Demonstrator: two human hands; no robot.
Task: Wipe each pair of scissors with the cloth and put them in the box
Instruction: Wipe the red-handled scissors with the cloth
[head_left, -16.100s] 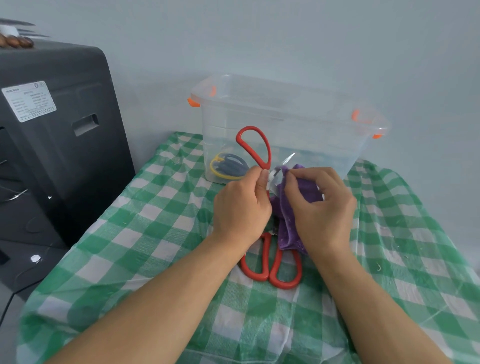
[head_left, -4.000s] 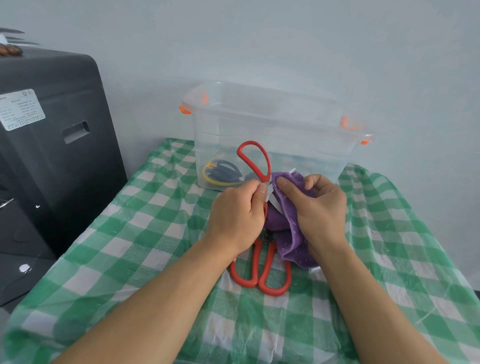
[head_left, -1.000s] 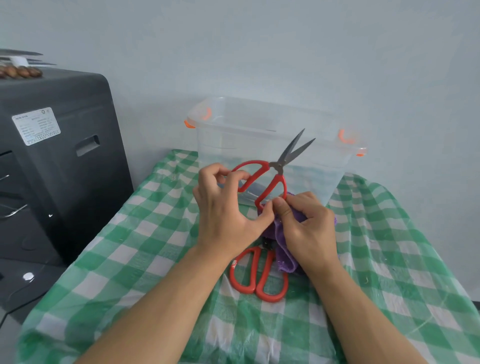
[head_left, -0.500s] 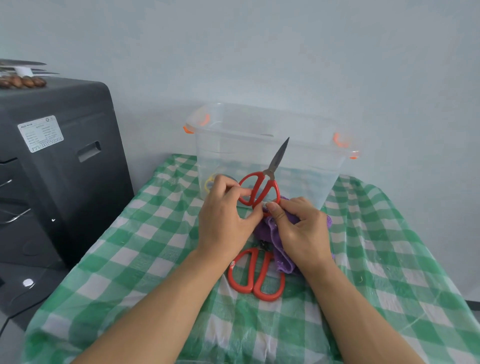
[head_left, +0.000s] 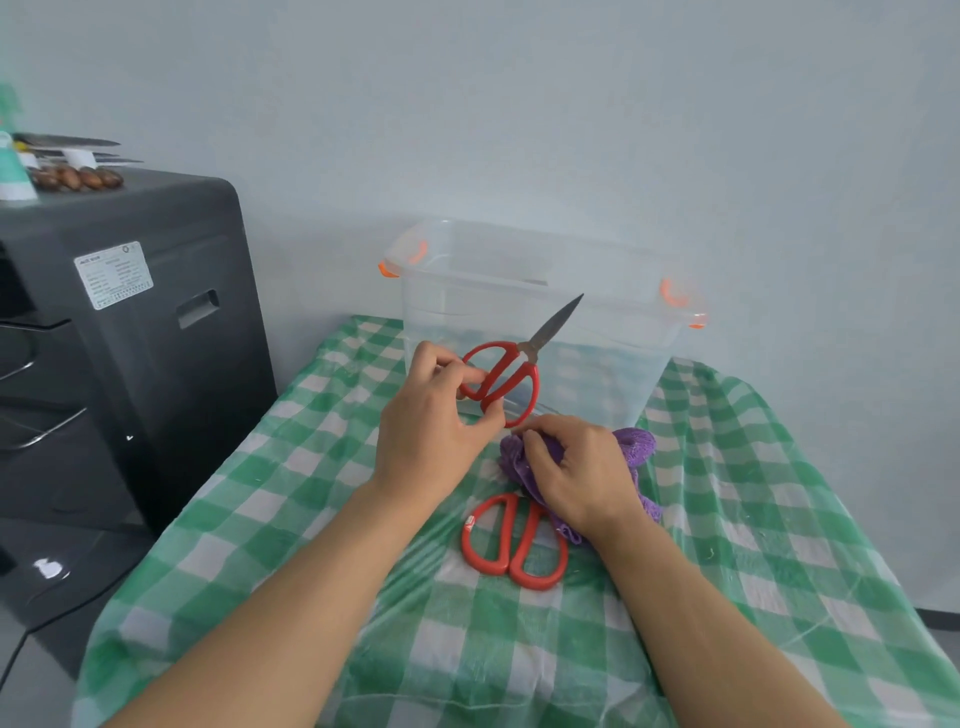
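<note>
red-handled scissors (head_left: 511, 371) held up off the table in the left hand (head_left: 434, 434), fingers curled through and around the handle loops, blades closed and pointing up and to the right, tip in front of the near wall of the clear plastic box (head_left: 613, 332). box sitting at the far end of the table, right against the wall, orange latches on both ends, top wide open with free air above the rim. hard to tell what's inside through the plastic. right hand (head_left: 584, 475) down on the purple cloth (head_left: 636, 447), fingers bent and pinching a fold of it, cloth bunched on the green checked tablecloth (head_left: 753, 519) just in front of the box. second red pair of scissors (head_left: 511, 543) lying flat close to the body, handles toward the camera, blades tucked under the cloth and the right wrist. open stretches of tablecloth on both sides, right edge dropping off, left edge falling away beside the black cabinet (head_left: 130, 353). white label (head_left: 114, 274) on the cabinet side, print way too small to read. some knives and small stuff on top of the cabinet, blurry.
</note>
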